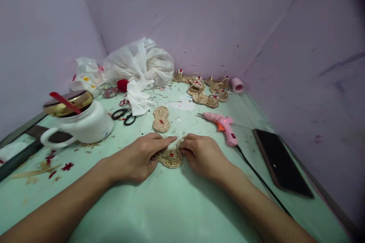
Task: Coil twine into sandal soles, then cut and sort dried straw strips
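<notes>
A coiled jute sole piece with a small red bit on it lies on the pale green table in front of me. My left hand rests on its left side, fingers stretched over it and pressing it down. My right hand meets it from the right, fingertips curled and pinching the jute at the coil's top edge. A second, peanut-shaped jute sole lies just behind the hands.
A pink glue gun with a black cord lies to the right, beside a dark phone. A white jar with a gold lid, black scissors, plastic bags and several finished jute pieces stand behind.
</notes>
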Motion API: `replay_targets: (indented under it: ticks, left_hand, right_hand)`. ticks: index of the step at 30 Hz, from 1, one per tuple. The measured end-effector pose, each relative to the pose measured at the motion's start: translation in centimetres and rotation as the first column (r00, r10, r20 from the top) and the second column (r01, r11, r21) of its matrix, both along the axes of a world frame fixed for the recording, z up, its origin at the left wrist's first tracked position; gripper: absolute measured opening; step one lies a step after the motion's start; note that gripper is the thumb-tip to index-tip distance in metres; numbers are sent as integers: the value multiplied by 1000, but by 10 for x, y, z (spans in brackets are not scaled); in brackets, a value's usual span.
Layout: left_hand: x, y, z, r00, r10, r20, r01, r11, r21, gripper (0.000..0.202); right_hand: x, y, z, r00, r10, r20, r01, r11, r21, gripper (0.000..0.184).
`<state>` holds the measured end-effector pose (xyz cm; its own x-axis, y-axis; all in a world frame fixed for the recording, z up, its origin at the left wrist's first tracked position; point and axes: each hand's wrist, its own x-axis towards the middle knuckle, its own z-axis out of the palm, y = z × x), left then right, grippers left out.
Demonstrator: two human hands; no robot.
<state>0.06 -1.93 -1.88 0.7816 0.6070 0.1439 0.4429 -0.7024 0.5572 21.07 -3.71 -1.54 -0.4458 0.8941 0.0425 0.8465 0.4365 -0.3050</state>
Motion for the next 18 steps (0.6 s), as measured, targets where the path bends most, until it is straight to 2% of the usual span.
replay_targets:
  ticks: [3,5,9,11,14,18]
  left_hand:
    - [-2,-1,0,1000,-4,-17,4,1000,15,66]
    - [-3,-2,0,1000,-7,-20,8,1000,29,68]
    - [-3,-2,-4,1000,-11,0,11,996,92,72]
    - [-2,-2,-6,1000,-19,19,16,990,143,71]
    - [2,-5,-8,998,-24,57,11,978,209,67]
    - [7,-8,-6,999,10,33,-16,981,194,47]
  right_hand:
    - [6,-6,3,988,94,-126,-106,990,-93,23]
    - [7,-11,2,976,101,-192,-125,985,-120,23]
    - [-4,-23,-4,984,-63,-169,51,996,-70,44]
    - [-11,-28,-8,985,-129,-113,129,992,-3,46]
    - [-16,-30,-11,985,-151,-80,156,987,51,39]
    - [-13,-28,-10,979,-164,-119,166,986,3,38]
